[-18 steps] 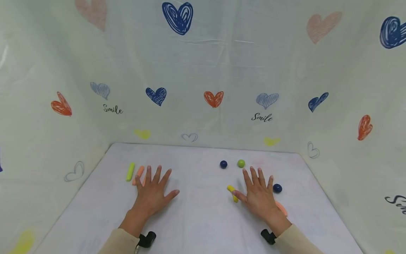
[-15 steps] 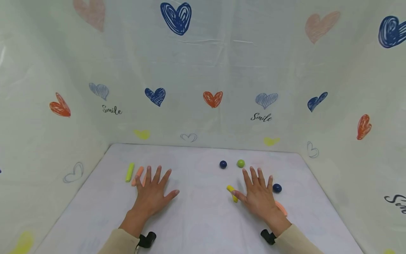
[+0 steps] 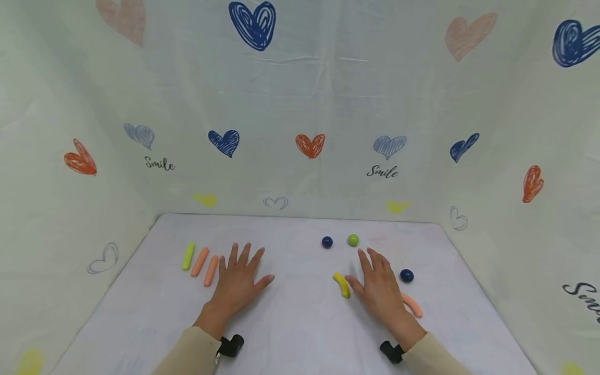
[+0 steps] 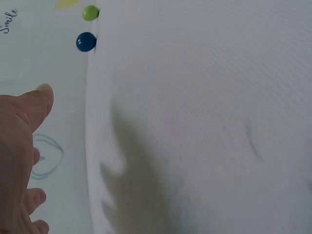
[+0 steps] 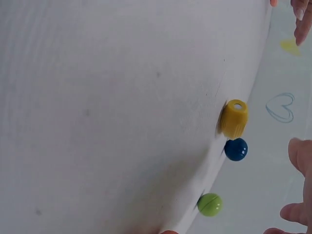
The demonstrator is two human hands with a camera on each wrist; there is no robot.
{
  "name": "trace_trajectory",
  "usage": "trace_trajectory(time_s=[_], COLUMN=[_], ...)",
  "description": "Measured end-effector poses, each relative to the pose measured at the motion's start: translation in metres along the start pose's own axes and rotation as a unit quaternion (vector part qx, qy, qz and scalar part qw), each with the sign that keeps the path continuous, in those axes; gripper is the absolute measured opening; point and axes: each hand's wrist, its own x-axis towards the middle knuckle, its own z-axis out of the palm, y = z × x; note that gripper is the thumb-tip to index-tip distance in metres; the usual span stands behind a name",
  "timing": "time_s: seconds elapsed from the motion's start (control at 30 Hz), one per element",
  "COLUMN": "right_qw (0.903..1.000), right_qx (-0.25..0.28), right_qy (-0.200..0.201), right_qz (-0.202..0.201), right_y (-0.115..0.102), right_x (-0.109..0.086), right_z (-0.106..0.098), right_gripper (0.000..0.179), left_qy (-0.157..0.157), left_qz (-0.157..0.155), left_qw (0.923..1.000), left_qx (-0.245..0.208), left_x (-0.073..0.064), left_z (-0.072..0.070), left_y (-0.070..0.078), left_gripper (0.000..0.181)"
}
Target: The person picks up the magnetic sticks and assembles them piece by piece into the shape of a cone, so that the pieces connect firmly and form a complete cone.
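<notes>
My left hand (image 3: 236, 286) is held over the white table with its fingers spread and nothing in it. Just left of it lie two orange sticks (image 3: 199, 261) and a yellow-green stick (image 3: 188, 256), side by side. My right hand (image 3: 378, 291) holds nothing either; its fingers are loosely bent. By its thumb lies a curved yellow piece (image 3: 341, 285), like a small banana. An orange curved piece (image 3: 412, 305) is partly hidden behind the right wrist. A dark blue ball (image 3: 407, 275) sits to the right of this hand, and a green ball (image 3: 353, 240) beyond its fingertips.
Another dark blue ball (image 3: 327, 241) stands left of the green one. The white table (image 3: 290, 333) ends at a backdrop (image 3: 281, 172) printed with hearts, which rises behind it and at both sides.
My left hand has moved right, uncovering the orange sticks. The right hand's fingers have drawn closer together, and its thumb no longer overlaps the yellow piece. The head view has shifted slightly.
</notes>
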Motion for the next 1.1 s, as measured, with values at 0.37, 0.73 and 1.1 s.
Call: trace_trajectory(time_s=[0.37, 0.73, 1.1], right_qw=[0.986, 0.97, 0.9611], right_qx=[0.152, 0.207, 0.206], right_qy=[0.024, -0.022, -0.085], right_qz=[0.063, 0.125, 0.164], right_y=[-0.02, -0.03, -0.037], right_x=[-0.006, -0.012, -0.016], right_z=[0.004, 0.014, 0.016], right_gripper=[0.067, 0.063, 0.064], left_qy=[0.002, -0.028, -0.071], left_qz=[0.007, -0.011, -0.033], left_qw=[0.9952, 0.9859, 0.9567], left_qx=[-0.097, -0.164, -0.28], left_x=[0.038, 0.066, 0.101], left_z=[0.023, 0.048, 0.059], left_y=[0.03, 0.051, 0.071], left_gripper=[0.071, 0.073, 0.069])
